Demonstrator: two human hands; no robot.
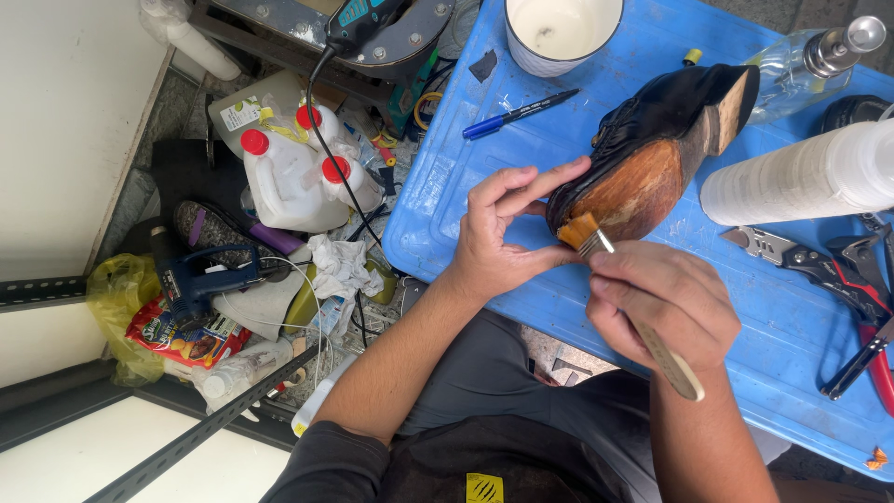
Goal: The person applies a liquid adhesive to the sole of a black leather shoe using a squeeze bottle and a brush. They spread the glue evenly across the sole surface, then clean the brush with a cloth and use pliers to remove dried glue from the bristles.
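1. Blue plastic, scratched and stained, formed the work surface [745,373] across the right half of the frame, and a cluttered floor lay at the left.
2. Nearest, at lower centre, the right hand [661,312] was closed around the wooden handle of a small brush [633,298]; its glue-coloured bristles touched the shoe's sole.
3. Just left of it, the left hand [498,242] gripped the toe end of the black shoe [652,154], with the forefinger stretched along the edge. The two hands were apart but near.
4. The shoe lay on its side at centre right, brown sole facing the camera, heel toward the upper right.
5. Pliers with red handles [857,289] lay at the right edge, and a white roll [801,177] above them.
6. Farther up, a blue marker [517,115] and a white cup [562,33] stood at top centre.
7. White jugs with red caps [293,177] stood on the floor at upper left.
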